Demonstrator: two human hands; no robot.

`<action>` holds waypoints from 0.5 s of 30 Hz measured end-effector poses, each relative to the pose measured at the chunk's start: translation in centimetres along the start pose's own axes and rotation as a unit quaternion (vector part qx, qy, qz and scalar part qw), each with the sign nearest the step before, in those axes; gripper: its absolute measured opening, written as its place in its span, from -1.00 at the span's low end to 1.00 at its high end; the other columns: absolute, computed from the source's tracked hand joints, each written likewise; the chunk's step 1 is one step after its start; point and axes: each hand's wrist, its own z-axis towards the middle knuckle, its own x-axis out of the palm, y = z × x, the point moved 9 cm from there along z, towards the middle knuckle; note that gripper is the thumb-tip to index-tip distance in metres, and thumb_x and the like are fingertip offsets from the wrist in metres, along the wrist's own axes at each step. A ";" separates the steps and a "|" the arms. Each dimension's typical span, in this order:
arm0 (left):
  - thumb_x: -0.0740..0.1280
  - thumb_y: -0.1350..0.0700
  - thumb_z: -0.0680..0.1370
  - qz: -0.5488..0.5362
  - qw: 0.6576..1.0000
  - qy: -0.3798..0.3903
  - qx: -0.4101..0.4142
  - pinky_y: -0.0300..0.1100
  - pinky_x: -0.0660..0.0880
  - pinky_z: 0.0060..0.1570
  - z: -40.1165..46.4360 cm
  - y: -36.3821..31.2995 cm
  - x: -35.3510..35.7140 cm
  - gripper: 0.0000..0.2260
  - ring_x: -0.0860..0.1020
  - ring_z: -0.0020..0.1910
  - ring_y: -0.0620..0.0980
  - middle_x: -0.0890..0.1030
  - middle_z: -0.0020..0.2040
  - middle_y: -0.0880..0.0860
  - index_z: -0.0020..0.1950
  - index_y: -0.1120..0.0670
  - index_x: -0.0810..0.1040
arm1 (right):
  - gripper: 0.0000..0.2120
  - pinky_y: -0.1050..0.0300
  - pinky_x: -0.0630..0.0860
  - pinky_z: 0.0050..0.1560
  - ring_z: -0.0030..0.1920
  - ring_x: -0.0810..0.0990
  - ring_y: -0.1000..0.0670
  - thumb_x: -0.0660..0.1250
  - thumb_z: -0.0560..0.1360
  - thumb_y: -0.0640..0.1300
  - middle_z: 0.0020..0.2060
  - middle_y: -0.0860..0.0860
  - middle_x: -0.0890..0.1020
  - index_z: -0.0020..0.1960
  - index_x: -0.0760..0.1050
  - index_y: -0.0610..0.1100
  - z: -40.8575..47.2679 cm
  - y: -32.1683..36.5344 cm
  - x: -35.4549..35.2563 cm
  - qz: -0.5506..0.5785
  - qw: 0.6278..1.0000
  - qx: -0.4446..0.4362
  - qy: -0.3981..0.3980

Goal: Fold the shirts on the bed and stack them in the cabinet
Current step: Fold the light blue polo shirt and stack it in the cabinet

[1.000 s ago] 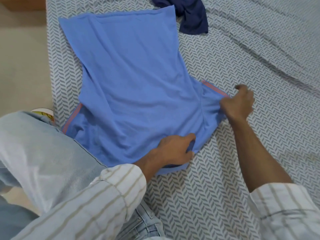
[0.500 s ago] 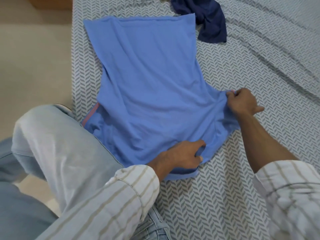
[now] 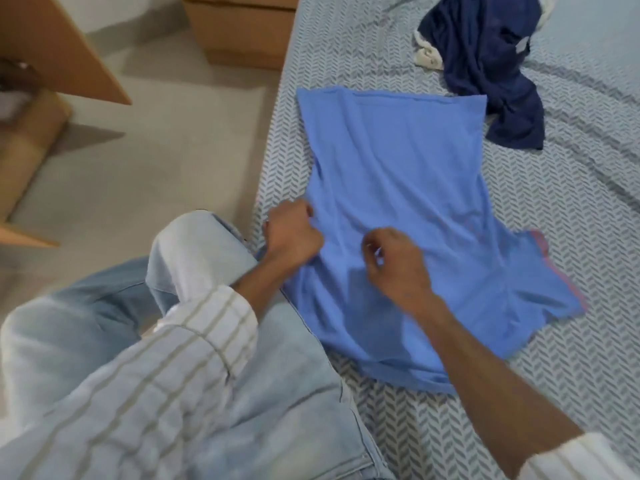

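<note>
Pale floor (image 3: 166, 140) runs along the left of my view, with wooden furniture (image 3: 239, 26) at the far end and an open wooden door panel (image 3: 59, 53) at the upper left, which may belong to the cabinet, though I cannot be sure. Most of the right side is the bed (image 3: 571, 220), covered in a grey chevron sheet. On it, near the edge closest to me, lies the blue shirt (image 3: 408, 174), spread mostly flat, hem away from me and one red-trimmed sleeve (image 3: 550, 271) sticking out to the right. Beyond its far corner sits a crumpled navy shirt (image 3: 491, 67), touching or slightly overlapping the blue one, with a scrap of white cloth (image 3: 427, 57) beside it.

My knee in light jeans (image 3: 194, 251) is up against the bed edge. My left hand (image 3: 292, 233) is curled into a fist that bunches the shirt's left edge. My right hand (image 3: 394, 261) hovers over the middle of the shirt with fingers bent; I cannot tell whether it pinches cloth or grips nothing.

I judge the risk is a crooked fold: pulling the left side over while the middle is loose would drag wrinkles in, and the right sleeve could bunch underneath. The shirt also sits close enough to the edge to slide off.
</note>
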 end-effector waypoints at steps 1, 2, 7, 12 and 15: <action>0.34 0.18 0.44 0.024 0.999 0.000 -0.031 0.07 0.48 0.20 0.4 1.7 -0.9 -0.65 0.50 0.23 0.24 0.54 0.20 0.19 0.22 0.10 0.49 | -0.82 -0.02 0.55 -0.22 -0.20 0.60 -0.17 0.21 0.45 -0.06 -0.24 -0.07 0.61 -0.10 0.57 -0.09 -0.8 2.4 1.7 0.015 0.999 -0.023 0.032; 0.36 0.15 0.45 0.033 0.998 0.020 -0.056 0.07 0.49 0.19 0.5 3.6 -1.3 -0.62 0.50 0.24 0.26 0.52 0.22 0.21 0.26 0.12 0.44 | -0.81 -0.02 0.55 -0.25 -0.19 0.60 -0.16 0.22 0.46 -0.03 -0.24 -0.05 0.61 -0.09 0.57 -0.08 -1.5 4.7 3.3 0.022 0.997 -0.048 0.063; 0.41 0.14 0.42 0.023 0.986 0.147 -0.076 -0.13 0.39 -0.27 -1.4 7.8 0.0 -0.81 0.61 0.00 0.21 0.57 -0.15 0.15 -0.05 0.15 0.48 | -0.66 -0.02 0.51 -0.28 -0.13 0.62 -0.20 0.41 0.36 0.17 -0.12 -0.07 0.64 -0.04 0.52 -0.07 -4.7 10.1 9.6 -0.072 0.971 -0.139 0.182; 0.35 0.15 0.39 -0.038 0.982 0.132 -0.132 -0.11 0.37 -0.36 -2.6 9.2 -2.2 -0.89 0.62 -0.01 0.22 0.64 -0.15 0.25 -0.26 0.19 0.55 | -0.82 0.00 0.47 -0.36 -0.18 0.63 -0.22 0.38 0.40 -0.02 -0.20 -0.10 0.62 -0.09 0.50 -0.10 -5.9 11.6 12.1 -0.117 0.964 -0.133 0.199; 0.24 0.01 0.28 -0.101 0.976 0.081 -0.173 -0.14 0.36 -0.33 -3.3 10.1 -4.1 -0.78 0.62 -0.02 0.25 0.64 -0.20 0.23 -0.34 0.18 0.48 | -0.89 0.09 0.46 -0.28 -0.23 0.61 -0.09 0.34 0.35 -0.10 -0.25 -0.03 0.64 -0.13 0.56 -0.06 -6.4 12.0 12.3 0.038 0.953 -0.125 0.272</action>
